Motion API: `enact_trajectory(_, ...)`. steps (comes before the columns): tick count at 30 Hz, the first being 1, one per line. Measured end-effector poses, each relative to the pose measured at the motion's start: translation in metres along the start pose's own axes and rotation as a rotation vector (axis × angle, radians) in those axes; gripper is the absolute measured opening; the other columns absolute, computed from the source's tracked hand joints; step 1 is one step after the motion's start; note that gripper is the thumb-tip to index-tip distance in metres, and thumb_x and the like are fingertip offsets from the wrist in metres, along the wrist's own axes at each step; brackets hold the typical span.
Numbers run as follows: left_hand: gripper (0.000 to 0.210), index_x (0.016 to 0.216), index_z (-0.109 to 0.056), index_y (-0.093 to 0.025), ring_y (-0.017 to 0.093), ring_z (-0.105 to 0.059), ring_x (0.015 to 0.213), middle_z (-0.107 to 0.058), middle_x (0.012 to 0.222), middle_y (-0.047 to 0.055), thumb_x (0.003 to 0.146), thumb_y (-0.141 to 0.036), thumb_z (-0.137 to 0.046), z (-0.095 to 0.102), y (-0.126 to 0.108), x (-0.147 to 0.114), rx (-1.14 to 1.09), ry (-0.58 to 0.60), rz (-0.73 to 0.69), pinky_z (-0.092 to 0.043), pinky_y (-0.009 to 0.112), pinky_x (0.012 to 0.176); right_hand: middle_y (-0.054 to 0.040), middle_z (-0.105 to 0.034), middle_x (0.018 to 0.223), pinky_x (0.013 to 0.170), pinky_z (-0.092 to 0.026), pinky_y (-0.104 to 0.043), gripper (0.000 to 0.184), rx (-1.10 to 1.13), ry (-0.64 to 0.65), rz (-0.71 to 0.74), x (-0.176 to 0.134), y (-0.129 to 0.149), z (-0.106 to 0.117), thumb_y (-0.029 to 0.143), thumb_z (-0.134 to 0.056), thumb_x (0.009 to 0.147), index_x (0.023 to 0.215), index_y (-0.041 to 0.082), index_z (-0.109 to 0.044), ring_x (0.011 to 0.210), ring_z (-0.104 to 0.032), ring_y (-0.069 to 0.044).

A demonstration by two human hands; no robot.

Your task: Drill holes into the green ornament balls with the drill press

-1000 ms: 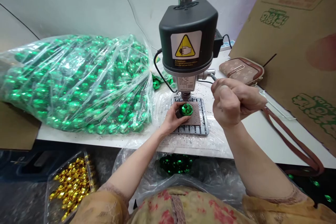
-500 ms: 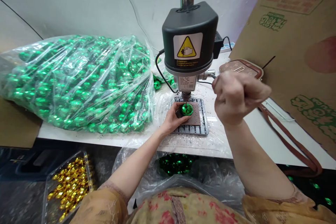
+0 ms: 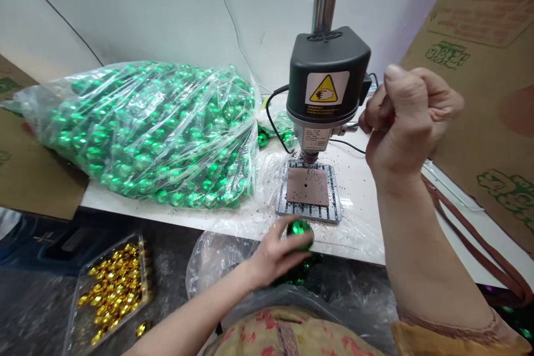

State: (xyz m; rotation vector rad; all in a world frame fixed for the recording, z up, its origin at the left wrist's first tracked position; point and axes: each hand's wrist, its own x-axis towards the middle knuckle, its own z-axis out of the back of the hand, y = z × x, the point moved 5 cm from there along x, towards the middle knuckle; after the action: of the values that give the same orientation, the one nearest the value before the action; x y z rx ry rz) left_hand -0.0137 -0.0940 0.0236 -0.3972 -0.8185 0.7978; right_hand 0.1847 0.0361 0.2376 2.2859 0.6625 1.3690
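A shiny green faceted ball (image 3: 301, 233) is between the fingers of my left hand (image 3: 271, 256), just off the table's front edge. Below it, an open plastic bag (image 3: 208, 267) holds more green balls. My right hand (image 3: 406, 117) is closed in a fist at the end of the drill press's metal lever (image 3: 349, 128); the fingers hide most of the grip. The black drill press (image 3: 329, 67) carries a yellow warning label. Beneath its chuck (image 3: 310, 157), a brown pad (image 3: 306, 192) with a small hole lies on the slotted metal base (image 3: 334, 206), dark shavings scattered around.
A large clear bag of green balls (image 3: 167, 139) fills the table's left side. Gold balls sit in a clear bin (image 3: 144, 267) at the lower left, one gold ball (image 3: 143, 328) beside it. Cardboard boxes (image 3: 475, 111) stand right and left. A brown strap (image 3: 471, 239) lies at the right.
My left hand has brought the green ball off the drill press pad, toward me and down past the table edge. My right fist appears higher beside the machine. The view has shifted.
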Motion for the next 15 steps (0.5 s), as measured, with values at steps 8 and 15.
enact_trajectory(8,0.066,0.142,-0.052,-0.050,0.030,-0.068,0.123,-0.062,0.146,0.004,0.080,-0.034,-0.069,-0.024,-0.006,-0.077,0.255,0.337,-0.194,-0.062,0.047,0.100,0.0083,-0.036,0.038,0.033,-0.021,-0.026,0.037,0.003,-0.019,-0.014,-0.002,0.000,0.000,0.022,-0.065,0.074,0.047,0.022,-0.040,0.032,-0.029,-0.005)
enact_trajectory(15,0.039,0.117,-0.065,-0.024,0.027,-0.065,0.116,-0.070,0.116,0.012,0.089,-0.006,-0.045,0.039,0.049,0.051,0.258,-0.105,-0.037,-0.055,0.050,0.101,0.0072,-0.035,0.037,0.031,-0.021,-0.026,0.039,0.003,-0.034,-0.056,-0.002,0.000,-0.001,0.025,-0.069,0.069,0.044,0.022,-0.038,0.031,-0.030,-0.006)
